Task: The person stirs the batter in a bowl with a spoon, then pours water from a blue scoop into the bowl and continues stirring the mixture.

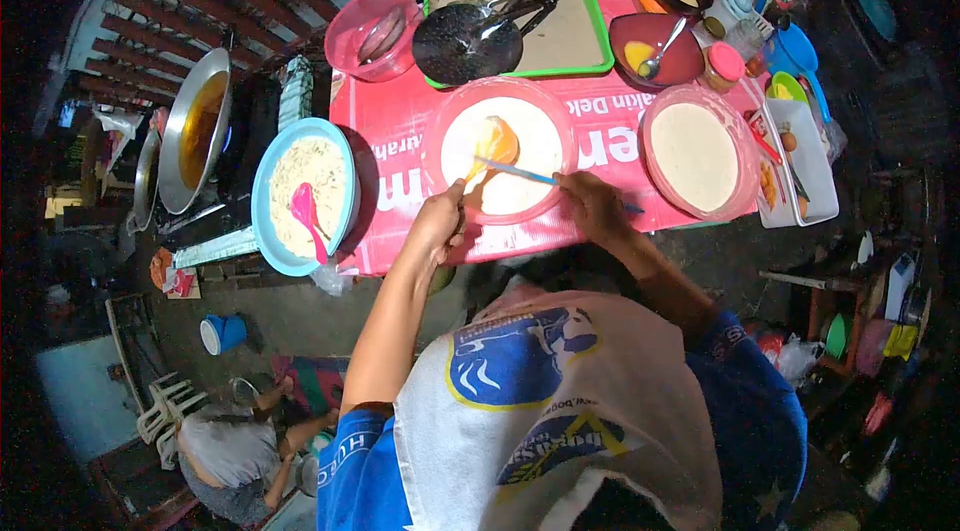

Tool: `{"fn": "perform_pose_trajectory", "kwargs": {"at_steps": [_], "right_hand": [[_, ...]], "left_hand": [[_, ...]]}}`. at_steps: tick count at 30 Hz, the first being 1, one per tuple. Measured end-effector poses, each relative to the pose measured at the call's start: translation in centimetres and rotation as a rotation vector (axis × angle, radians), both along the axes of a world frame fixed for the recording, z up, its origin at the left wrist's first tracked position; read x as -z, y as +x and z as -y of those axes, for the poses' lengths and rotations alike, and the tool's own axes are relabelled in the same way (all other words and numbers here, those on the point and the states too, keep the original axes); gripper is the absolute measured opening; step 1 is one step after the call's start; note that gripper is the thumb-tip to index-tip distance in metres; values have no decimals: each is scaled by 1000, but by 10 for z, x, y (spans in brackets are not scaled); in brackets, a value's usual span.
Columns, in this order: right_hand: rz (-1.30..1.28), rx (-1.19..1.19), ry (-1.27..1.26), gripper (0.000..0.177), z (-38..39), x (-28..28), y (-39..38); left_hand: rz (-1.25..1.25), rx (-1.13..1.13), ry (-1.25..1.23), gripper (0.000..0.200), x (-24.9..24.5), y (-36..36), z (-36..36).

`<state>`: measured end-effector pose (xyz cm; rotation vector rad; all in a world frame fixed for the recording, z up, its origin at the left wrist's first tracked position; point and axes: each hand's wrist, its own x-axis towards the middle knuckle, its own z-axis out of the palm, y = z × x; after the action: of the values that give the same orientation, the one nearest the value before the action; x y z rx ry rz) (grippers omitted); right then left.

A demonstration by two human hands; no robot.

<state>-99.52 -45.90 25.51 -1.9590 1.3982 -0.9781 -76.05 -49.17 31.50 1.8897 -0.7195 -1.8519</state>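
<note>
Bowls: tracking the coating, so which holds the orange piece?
The middle pink bowl; the orange piece lies there. The blue bowl and right pink bowl lack one.

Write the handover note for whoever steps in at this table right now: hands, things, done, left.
Left hand: curled at the near rim of the pink bowl; what it grips is too small to tell.
Right hand: shut on a blue stick, its tip at the orange piece.
Things: the orange piece lies on white flour in the pink bowl. A blue bowl of batter with a pink spoon stands to the left, and a second bowl of crumbs to the right.
Done: the piece is in the flour.
Left: its top shows bare orange, and the green tray holds only utensils.
</note>
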Motion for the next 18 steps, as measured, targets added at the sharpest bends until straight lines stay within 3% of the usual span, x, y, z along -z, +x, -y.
{"fn": "perform_pose_trajectory", "kwargs": {"at_steps": [2,4,7,9,13,18], "right_hand": [[-8,-65,-123,34,1,8,-2],[-61,30,-189,33,7,11,-5],[-215,-70,-37,27,11,-12,-9],[-164,-54,-42,25,7,-5,-7],[-82,74,-189,20,23,8,-17],[-67,139,-114,18,19,-3,-28]], "left_hand": [[-3,13,-52,37,-7,-2,-3],[-9,30,-50,36,-9,2,-5],[-103,37,-41,35,-9,11,-5],[-192,27,-29,35,-15,13,-8],[-86,108,-52,35,-20,16,-16],[-50,117,-115,33,-21,17,-21]]}}
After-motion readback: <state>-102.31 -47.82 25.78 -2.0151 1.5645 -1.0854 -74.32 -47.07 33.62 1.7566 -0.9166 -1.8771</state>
